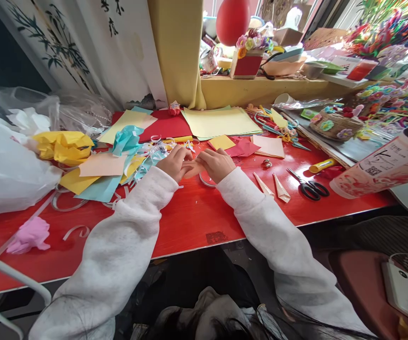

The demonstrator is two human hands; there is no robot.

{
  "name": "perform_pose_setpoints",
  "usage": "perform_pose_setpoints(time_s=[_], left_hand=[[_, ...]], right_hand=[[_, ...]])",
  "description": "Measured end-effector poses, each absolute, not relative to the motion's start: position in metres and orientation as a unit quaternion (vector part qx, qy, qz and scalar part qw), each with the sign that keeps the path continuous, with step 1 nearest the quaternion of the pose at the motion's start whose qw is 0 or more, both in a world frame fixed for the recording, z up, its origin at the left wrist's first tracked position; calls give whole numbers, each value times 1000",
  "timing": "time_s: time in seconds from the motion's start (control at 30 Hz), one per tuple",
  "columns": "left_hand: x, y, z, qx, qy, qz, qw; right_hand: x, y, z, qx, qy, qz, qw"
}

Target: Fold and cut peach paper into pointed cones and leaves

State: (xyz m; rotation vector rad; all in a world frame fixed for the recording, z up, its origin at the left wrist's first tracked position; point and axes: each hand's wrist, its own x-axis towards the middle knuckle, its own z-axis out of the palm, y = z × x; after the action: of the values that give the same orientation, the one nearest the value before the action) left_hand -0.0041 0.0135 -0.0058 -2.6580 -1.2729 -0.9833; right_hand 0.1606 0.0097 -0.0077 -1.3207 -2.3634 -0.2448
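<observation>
Between my two hands, over the middle of the red table (189, 217), is a small piece of peach paper (194, 169). My left hand (176, 161) grips its left side with bent fingers. On its right side, the fingers of my right hand (218, 163) are closed over the edge. A roll of tape (206, 180) lies partly hidden beneath my right hand. Just to the right are two folded paper cones (280, 188) and black-handled scissors (310, 185). Paper scraps and curled strips (147, 163) lie beside my left hand.
Yellow paper sheets (221, 122) and red paper (164, 125) lie at the back. A large pink-labelled cup (377, 165) leans at the right, near a yellow glue stick (322, 165). White plastic bags (9, 170) fill the left side. Crumpled pink paper (29, 234) lies front left.
</observation>
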Motion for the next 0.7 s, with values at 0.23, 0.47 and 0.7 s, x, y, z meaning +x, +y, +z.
perform_pose_setpoints(time_s=[0.23,0.47,0.7], left_hand=[[-3,10,-5,-831,-462,-288,115],[-1,6,-5,-816,-461,-296,186],[-4,10,-5,-830,-417,-301,216]], right_hand=[[161,7,-4,-476,-841,-57,250],[164,9,-3,-464,-848,-84,241],[163,7,-3,-471,-839,-57,268]])
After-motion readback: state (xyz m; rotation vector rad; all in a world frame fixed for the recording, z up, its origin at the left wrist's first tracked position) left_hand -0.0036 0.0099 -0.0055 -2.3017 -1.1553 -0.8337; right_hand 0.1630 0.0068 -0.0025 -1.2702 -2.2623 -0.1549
